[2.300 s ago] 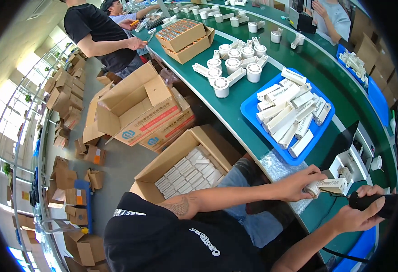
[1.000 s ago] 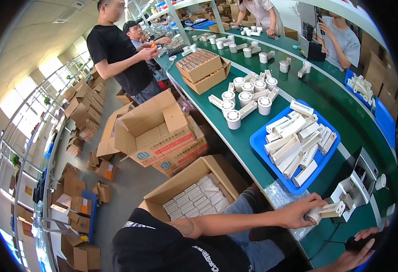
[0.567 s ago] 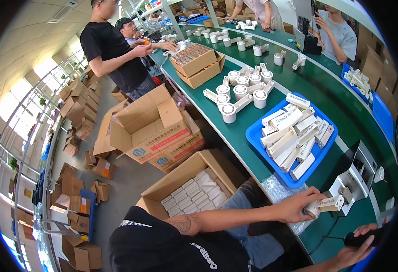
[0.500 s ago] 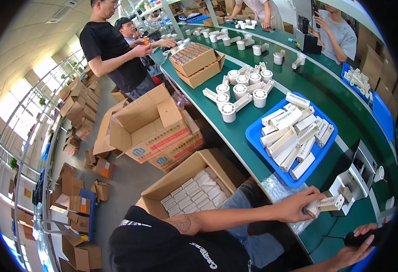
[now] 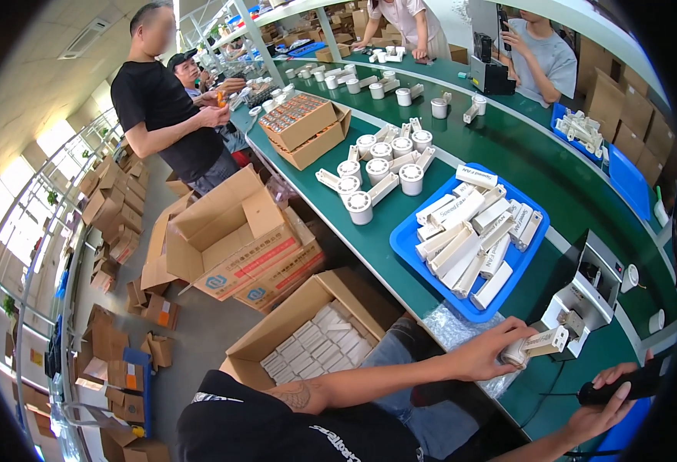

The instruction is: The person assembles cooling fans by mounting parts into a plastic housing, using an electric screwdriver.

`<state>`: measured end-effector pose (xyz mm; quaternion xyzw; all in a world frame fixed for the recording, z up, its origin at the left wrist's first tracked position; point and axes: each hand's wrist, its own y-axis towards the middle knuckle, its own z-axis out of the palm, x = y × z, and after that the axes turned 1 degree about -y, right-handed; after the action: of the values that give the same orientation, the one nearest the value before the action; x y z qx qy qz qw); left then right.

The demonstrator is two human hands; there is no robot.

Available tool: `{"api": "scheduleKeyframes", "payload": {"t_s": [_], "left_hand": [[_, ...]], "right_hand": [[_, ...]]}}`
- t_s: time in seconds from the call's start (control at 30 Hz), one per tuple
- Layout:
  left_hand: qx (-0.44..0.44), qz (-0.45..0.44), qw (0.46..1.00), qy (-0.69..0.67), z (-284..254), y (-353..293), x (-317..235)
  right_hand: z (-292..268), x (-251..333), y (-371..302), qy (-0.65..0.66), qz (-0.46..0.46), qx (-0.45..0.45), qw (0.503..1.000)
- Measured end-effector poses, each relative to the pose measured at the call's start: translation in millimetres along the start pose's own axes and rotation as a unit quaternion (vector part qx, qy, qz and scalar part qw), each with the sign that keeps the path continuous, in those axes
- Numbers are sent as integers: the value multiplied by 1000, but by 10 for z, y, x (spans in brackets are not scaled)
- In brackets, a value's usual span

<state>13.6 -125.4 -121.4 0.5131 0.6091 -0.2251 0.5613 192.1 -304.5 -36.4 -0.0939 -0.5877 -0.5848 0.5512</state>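
My left hand (image 5: 500,350) is closed around the rounded end of a white handheld fan body (image 5: 545,342). The fan's straight handle points right, close to the front of a grey metal bench device (image 5: 581,304); I cannot tell whether they touch. At the lower right my right hand (image 5: 604,404) grips a black hand tool (image 5: 630,385), its far end lost in the dark rim. Beyond my left hand, a blue tray (image 5: 473,312) carries several white handle pieces (image 5: 462,250), loosely piled.
Several white fan bodies (image 5: 359,206) stand farther left on the green bench, near a carton of orange-and-grey small parts (image 5: 308,146). An open carton of white pieces (image 5: 238,362) sits beside my legs. Bubble wrap (image 5: 450,322) lies at the bench edge. Co-workers are around the bench.
The view has shifted, so the bench and its contents appear farther left. Both hands keep their holds, and more of the black tool shows at the lower right.
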Motion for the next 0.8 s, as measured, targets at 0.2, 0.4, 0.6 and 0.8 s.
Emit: {"api": "scheduleKeyframes", "payload": {"t_s": [0.2,0.4,0.6,0.8], "left_hand": [[10,45,997,-58,53,76,-36],[5,37,998,-52,49,63,5],[-3,52,998,-46,67,72,30],[28,-11,997,-65,50,93,-56]], "right_hand": [[20,279,11,-63,-27,-14,998],[-5,223,17,-55,-23,-2,998],[-37,226,30,-51,-29,0,998],[-84,248,31,-21,-27,18,999]]}}
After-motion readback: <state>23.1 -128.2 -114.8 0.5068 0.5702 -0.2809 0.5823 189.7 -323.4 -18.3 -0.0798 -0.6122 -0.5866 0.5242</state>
